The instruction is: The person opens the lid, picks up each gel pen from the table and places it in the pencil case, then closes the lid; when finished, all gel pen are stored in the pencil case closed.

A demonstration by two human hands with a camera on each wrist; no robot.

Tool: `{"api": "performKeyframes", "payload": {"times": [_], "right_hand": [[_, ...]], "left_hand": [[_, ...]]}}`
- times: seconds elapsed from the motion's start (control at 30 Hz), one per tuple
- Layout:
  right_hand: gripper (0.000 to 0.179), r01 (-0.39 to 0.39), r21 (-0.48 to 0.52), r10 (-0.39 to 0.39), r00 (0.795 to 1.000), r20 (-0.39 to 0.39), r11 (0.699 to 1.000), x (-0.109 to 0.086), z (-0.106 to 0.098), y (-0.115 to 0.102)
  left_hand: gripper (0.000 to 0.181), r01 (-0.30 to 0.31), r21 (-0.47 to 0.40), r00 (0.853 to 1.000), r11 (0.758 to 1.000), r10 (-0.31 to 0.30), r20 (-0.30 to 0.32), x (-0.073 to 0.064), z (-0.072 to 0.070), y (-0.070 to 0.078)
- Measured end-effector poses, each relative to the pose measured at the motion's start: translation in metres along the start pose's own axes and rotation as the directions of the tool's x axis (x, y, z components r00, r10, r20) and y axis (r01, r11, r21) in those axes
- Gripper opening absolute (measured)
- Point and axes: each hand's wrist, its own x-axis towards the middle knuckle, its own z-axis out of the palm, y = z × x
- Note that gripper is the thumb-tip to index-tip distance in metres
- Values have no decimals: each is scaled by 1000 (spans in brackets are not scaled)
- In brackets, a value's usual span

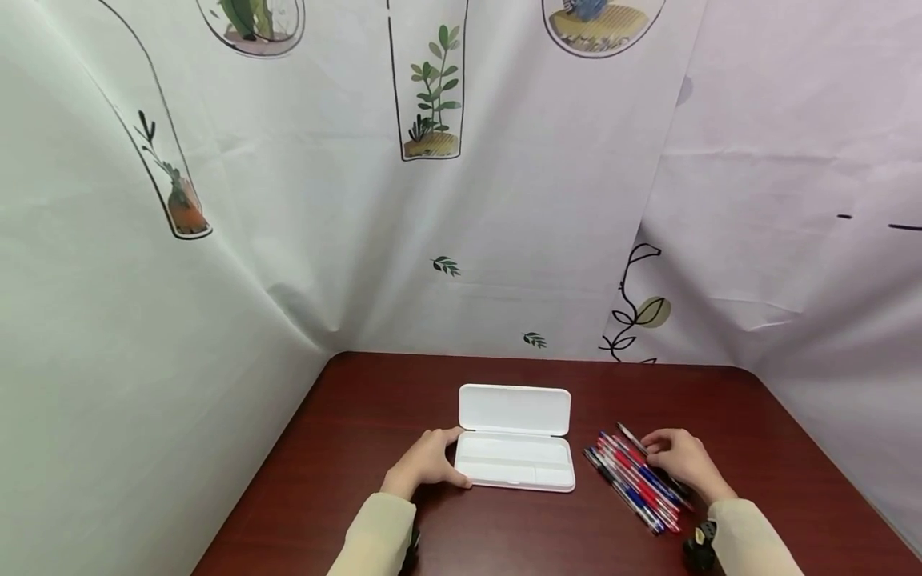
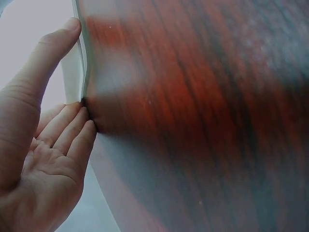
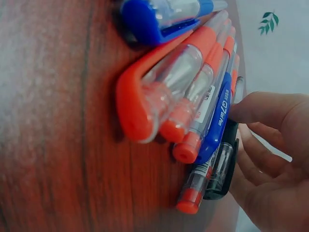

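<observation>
- Your left hand (image 1: 423,464) grips the open white case (image 1: 497,474) by its left end.
- Its long side runs left to right, just left of the pens (image 1: 635,480).
- Those slant from far left to near right.
- Your right hand (image 1: 683,462) pinches a black pen (image 3: 221,169) on their right edge.

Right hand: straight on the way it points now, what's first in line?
Likely the black-clipped pen, beside the other pens, nearest the right hand; it looks very close, though whether they touch is unclear.
</observation>
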Motion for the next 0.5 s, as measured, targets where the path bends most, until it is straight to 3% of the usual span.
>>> {"api": "performKeyframes", "payload": {"times": [0.27,0.5], "right_hand": [[24,-29,42,29,999,16,999,2,-2,3],[27,-19,172,14,1000,27,985,0,-7,2]], "left_hand": [[93,2,0,1000,1000,-2,-9,-3,1,-1],[91,-12,-5,1000,1000,12,-12,0,2,-3]]}}
